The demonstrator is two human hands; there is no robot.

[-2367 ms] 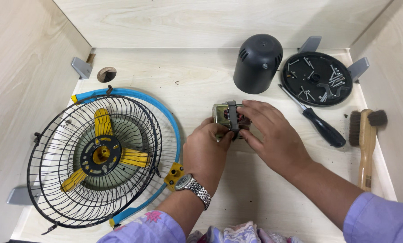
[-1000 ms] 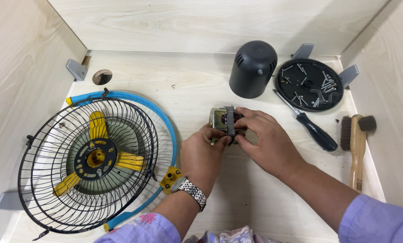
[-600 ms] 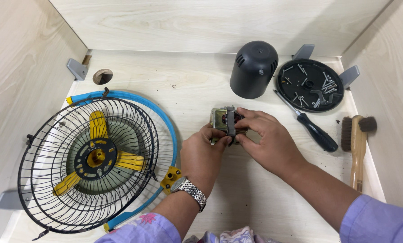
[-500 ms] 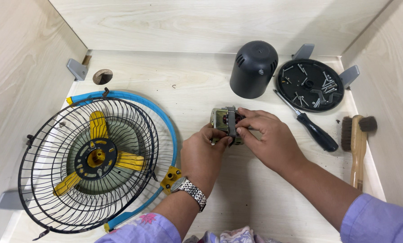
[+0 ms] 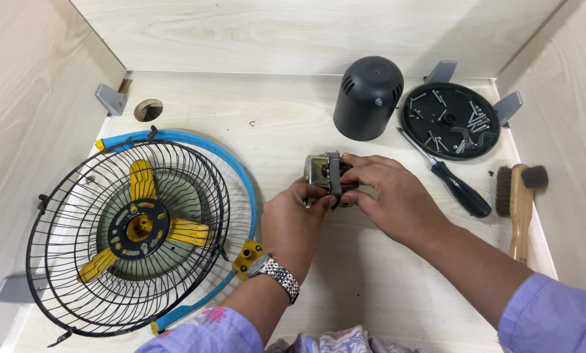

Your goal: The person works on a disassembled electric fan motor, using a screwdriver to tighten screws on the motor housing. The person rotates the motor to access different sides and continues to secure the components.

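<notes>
Head view: your left hand [image 5: 293,225] and right hand [image 5: 397,199] both pinch the small metal motor block [image 5: 325,173] at table centre, left from 7 o'clock, right from 4 o'clock.

Sleeves: lilac, one on each forearm.
Left wrist: silver link-band watch [image 5: 278,273].
Lap: patterned cloth, possibly floral, partly cut off.

Open pale wooden tabletop [image 5: 280,111] behind the hands. Blocked left by black wire fan guard [image 5: 133,229]; right by black domed plastic cover [image 5: 368,97], black-handled screwdriver [image 5: 459,191], wooden-handled brush [image 5: 519,206].
</notes>
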